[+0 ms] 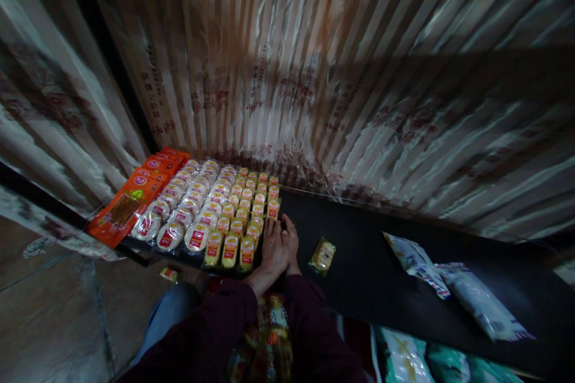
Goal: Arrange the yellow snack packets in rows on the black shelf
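My left hand [275, 250] and my right hand [291, 240] are side by side at the right end of rows of small wrapped yellow cakes [230, 250]. Both have their fingers closed and drawn together. Just beyond the fingertips lies the nearest wrapped cake [273, 209] of the rightmost column. Whatever is between the fingers is hidden by the hands. To the right of my hands, a single wrapped cake [322, 256] lies alone on the black shelf [359, 287].
Left of the yellow cakes are columns of round white wrapped cakes [171, 235] and orange packets [123, 208]. Two crumpled plastic packages [478, 299] lie at right. More packages [406, 356] sit below the shelf. A wrapped item [169, 274] is lower left. Printed plastic sheeting [296, 72] hangs behind.
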A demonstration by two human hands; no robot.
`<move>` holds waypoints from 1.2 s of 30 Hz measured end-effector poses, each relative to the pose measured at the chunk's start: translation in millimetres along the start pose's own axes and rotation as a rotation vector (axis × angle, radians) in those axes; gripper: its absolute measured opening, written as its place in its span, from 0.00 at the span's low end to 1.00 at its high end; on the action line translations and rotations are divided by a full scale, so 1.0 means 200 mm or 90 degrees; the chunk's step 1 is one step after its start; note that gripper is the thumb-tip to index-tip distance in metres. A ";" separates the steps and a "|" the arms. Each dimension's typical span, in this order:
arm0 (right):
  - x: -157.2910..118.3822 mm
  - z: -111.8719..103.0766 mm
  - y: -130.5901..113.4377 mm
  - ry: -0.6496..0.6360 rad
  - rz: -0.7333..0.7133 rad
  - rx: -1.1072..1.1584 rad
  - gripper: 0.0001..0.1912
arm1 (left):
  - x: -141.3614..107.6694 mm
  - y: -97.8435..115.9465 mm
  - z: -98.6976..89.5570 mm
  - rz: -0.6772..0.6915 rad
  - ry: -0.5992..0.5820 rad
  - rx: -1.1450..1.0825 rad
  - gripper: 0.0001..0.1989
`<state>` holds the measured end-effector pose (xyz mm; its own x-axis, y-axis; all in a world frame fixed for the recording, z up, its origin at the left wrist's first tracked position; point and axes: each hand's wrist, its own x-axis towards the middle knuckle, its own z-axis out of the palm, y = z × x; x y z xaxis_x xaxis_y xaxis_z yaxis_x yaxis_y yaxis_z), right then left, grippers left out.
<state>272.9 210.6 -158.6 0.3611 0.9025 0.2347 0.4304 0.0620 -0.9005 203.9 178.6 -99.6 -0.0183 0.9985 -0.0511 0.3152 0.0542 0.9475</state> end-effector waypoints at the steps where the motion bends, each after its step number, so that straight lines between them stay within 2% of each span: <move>1: -0.02 -0.01 0.00 0.003 -0.002 0.001 0.29 | -0.03 0.00 -0.01 0.003 0.012 0.027 0.25; 4: -0.10 -0.05 0.00 0.000 -0.012 0.005 0.28 | -0.11 0.00 -0.02 0.034 0.030 0.104 0.24; 8: -0.23 -0.09 0.00 -0.004 -0.028 0.025 0.25 | -0.24 -0.02 -0.05 0.051 0.007 0.116 0.22; 14: -0.52 -0.17 -0.11 -0.028 -0.024 0.078 0.22 | -0.50 -0.08 -0.19 0.132 -0.064 0.095 0.22; 19: -0.81 -0.21 -0.22 -0.056 -0.048 0.043 0.21 | -0.73 -0.20 -0.31 0.218 -0.100 0.095 0.23; 21: -0.93 -0.20 -0.21 -0.062 -0.049 0.008 0.20 | -0.82 -0.27 -0.35 0.237 -0.131 0.108 0.23; 24: -1.09 -0.16 -0.14 -0.085 -0.022 -0.050 0.21 | -0.92 -0.40 -0.39 0.220 -0.184 0.142 0.22; 26: -1.17 -0.14 -0.07 -0.081 0.019 -0.103 0.22 | -0.96 -0.49 -0.41 0.163 -0.183 0.182 0.22; 29: -1.23 -0.11 0.02 -0.052 0.049 -0.184 0.23 | -0.97 -0.60 -0.45 -0.001 -0.094 0.264 0.22; 30: -1.24 -0.11 0.04 -0.061 0.056 -0.195 0.24 | -0.97 -0.63 -0.47 -0.025 -0.075 0.271 0.22; 32: -1.26 -0.10 0.07 -0.114 0.068 -0.188 0.24 | -0.95 -0.67 -0.50 -0.084 -0.027 0.251 0.20; 36: -1.32 -0.05 0.10 -0.238 0.091 -0.115 0.26 | -0.92 -0.70 -0.55 -0.312 -0.016 0.136 0.15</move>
<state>194.7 -31.2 -234.5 0.1176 0.9908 -0.0667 0.5478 -0.1207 -0.8279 59.3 -12.8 -189.0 -0.1898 0.8556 -0.4817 0.4617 0.5107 0.7253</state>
